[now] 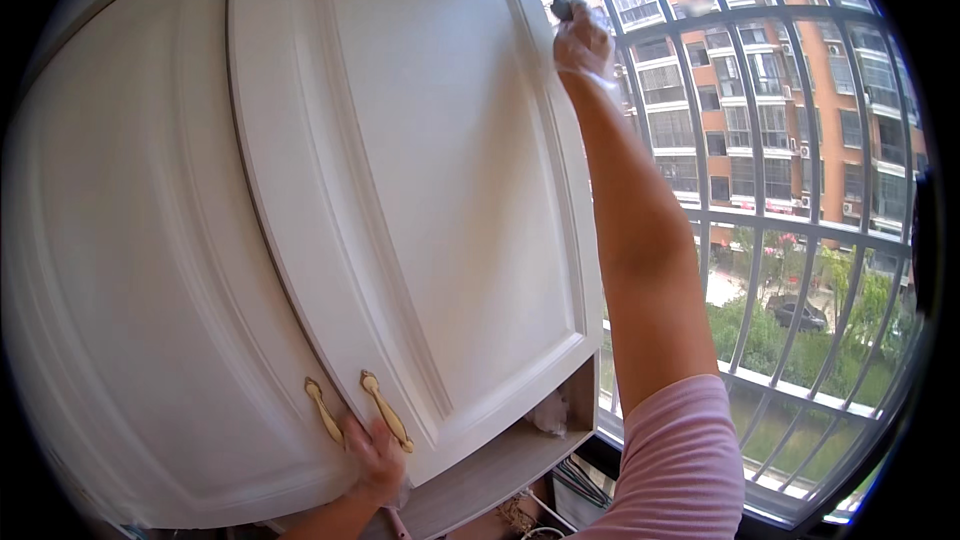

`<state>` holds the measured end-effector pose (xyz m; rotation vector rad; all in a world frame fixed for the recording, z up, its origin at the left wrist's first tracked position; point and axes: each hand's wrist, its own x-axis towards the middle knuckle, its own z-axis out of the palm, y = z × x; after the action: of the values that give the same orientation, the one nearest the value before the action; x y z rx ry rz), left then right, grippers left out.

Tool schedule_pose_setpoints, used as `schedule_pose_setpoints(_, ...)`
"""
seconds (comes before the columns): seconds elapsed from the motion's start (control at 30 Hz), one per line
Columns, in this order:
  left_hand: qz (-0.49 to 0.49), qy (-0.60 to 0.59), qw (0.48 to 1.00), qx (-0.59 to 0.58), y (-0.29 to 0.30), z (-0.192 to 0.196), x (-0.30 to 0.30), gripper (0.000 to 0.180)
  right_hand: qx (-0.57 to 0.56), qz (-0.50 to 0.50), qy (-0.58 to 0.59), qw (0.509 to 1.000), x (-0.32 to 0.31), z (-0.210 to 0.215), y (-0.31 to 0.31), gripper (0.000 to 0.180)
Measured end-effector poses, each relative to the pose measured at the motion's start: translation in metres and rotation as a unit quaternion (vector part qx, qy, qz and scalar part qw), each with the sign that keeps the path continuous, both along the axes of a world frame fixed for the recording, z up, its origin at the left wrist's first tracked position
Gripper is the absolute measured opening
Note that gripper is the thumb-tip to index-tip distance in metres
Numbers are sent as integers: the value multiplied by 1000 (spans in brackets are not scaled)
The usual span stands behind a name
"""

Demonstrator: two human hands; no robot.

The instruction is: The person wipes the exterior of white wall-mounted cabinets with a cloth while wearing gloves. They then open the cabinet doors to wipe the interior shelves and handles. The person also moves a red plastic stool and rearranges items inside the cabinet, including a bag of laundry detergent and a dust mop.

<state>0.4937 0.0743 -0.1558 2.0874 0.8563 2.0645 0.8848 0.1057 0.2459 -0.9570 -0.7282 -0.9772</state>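
Note:
My right hand (585,48), in a thin clear plastic glove, reaches high beside the top right edge of a white cabinet door (450,150). Its fingers are closed on a small dark lump (563,9) whose kind I cannot make out. Low down, my left hand (374,462) is at the inner edge of the same door, between two cream and gold handles, the right handle (387,411) and the left handle (323,409). Its fingers appear to grip the door edge, partly hidden. Clear plastic shows at that wrist too.
A second white door (140,240) stands to the left. Below the doors runs an open wooden shelf (490,470) with a clear plastic bag (549,413) on it. A barred window (760,210) fills the right side. A pink stick (398,524) shows under my left hand.

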Motion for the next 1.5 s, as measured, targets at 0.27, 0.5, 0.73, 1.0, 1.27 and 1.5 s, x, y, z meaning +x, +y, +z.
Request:
schedule_pose_setpoints(0.27, -68, -8, 998, -8, -15, 12, -1, 40, -196, 36, -77, 977, -26, 52, 10, 38)
schedule_pose_setpoints(0.5, -11, 18, 1000, 6, -11, 1, -3, 40, -169, 68, -137, 974, -3, 69, 27, 41)
schedule_pose_setpoints(0.73, -35, 34, 998, -38, -1, -11, -13, 38, -165, -52, -144, 974, 4, -15, 23, 34)
schedule_pose_setpoints(1.0, -24, -20, 999, 10, -13, 8, 0, 39, -149, 18, -167, 974, -8, -221, 12, 38)
schedule_pose_setpoints(1.27, -39, -52, 998, 7, -4, 2, 6, 42, -188, 1, -76, 979, -30, -375, -12, 29)
schedule_pose_setpoints(1.5, -61, -41, 997, 5, 3, 0, 1, 38, -353, 141, 33, 924, -31, -419, -55, 25)
